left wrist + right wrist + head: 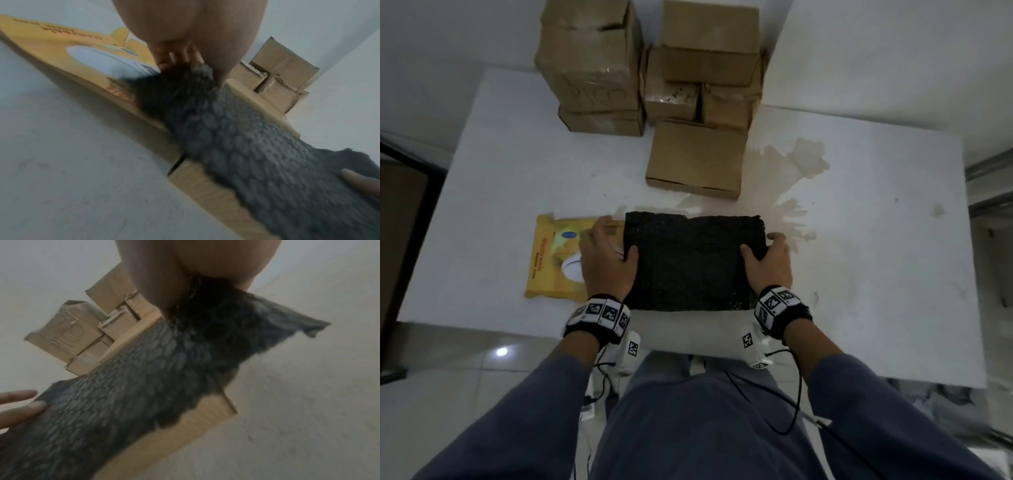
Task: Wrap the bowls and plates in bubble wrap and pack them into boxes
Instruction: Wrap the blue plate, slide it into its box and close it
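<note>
A black bubble wrap sheet (693,260) lies spread near the table's front edge, over a flat cardboard box (205,186) that shows only in the wrist views. My left hand (616,240) grips the sheet's left edge with the thumb on top. My right hand (763,245) grips the right edge the same way. In the right wrist view the wrap (154,378) covers the cardboard (195,423). Beside the left hand lies a yellow package (554,260) with a white plate showing through its round window. What is under the wrap is hidden.
Several brown cardboard boxes (650,78) are stacked at the back of the white table (876,240), with one closed box (695,159) just beyond the wrap. A tan stain (787,171) marks the tabletop right of it. The table's front edge runs close to my wrists.
</note>
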Demonstrator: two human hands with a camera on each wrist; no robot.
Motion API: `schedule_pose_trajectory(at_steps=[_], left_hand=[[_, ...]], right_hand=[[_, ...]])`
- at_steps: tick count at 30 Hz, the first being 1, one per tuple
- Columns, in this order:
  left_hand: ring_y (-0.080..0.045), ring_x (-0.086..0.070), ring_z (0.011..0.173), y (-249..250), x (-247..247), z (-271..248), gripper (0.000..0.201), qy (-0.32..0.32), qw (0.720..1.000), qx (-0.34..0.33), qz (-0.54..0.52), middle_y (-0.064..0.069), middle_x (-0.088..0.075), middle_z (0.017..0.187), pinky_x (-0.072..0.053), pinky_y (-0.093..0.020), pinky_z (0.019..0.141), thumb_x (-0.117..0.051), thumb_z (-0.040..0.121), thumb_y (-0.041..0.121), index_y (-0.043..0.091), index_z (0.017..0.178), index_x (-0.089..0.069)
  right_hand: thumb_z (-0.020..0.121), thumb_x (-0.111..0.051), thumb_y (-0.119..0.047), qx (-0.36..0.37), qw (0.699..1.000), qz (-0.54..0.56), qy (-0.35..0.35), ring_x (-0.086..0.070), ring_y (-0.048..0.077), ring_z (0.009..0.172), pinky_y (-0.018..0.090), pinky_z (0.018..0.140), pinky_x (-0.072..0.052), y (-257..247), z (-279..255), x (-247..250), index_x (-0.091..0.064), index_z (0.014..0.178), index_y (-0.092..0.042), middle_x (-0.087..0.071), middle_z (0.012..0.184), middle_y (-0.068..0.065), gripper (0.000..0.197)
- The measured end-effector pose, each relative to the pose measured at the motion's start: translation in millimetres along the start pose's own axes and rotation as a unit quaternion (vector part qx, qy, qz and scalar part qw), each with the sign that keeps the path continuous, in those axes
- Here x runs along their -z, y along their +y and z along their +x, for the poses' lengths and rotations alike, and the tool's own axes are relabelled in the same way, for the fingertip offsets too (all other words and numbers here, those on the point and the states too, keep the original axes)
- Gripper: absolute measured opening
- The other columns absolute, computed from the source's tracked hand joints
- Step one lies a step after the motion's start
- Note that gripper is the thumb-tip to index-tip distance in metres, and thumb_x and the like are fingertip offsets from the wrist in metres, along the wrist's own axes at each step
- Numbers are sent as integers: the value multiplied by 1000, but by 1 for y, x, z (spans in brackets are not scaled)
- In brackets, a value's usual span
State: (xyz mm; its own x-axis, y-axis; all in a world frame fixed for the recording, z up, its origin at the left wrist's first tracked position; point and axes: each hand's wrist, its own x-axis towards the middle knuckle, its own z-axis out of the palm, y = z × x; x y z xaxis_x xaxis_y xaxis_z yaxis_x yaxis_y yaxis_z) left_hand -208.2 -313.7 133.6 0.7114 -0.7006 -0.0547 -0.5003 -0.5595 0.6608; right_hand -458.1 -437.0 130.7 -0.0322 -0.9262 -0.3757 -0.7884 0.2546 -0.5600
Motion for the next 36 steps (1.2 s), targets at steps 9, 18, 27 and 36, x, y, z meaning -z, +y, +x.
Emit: schedule_pose_trajectory(at_steps=[9,18,27,36], left_hand=[[-26,-33,133,31,-10,0,93,-320,868,-311,215,-6,-30,145,-34,-44,110,-78,69,45,25,147,-30],[-29,-24,143,16,-28,9,127,-348,831,-293,319,-13,-16,158,-20,-39,117,-82,65,48,15,156,0],[-30,-35,124,29,-40,11,130,-314,819,-286,385,-11,-30,142,-30,-41,105,-80,48,59,9,150,-17],[-29,-41,119,27,-39,12,132,-325,834,-282,345,-11,-37,136,-33,-39,101,-86,49,44,13,154,-12]], right_hand=[[65,-75,-32,349,888,-261,-147,-39,23,127,43,114,-28,-22,-22,8,-39,141,-24,-40,137,3,84],[67,-82,-38,291,827,-453,-164,-22,30,144,54,119,-12,-25,-15,-11,-9,154,-11,-18,156,14,117],[56,-87,-45,237,826,-478,-180,-21,30,142,56,116,-18,-32,-11,-18,-4,153,-7,-16,155,12,134],[57,-87,-44,253,815,-488,-182,-32,30,135,57,114,-18,-38,-4,-13,-11,152,-5,-27,148,13,128]])
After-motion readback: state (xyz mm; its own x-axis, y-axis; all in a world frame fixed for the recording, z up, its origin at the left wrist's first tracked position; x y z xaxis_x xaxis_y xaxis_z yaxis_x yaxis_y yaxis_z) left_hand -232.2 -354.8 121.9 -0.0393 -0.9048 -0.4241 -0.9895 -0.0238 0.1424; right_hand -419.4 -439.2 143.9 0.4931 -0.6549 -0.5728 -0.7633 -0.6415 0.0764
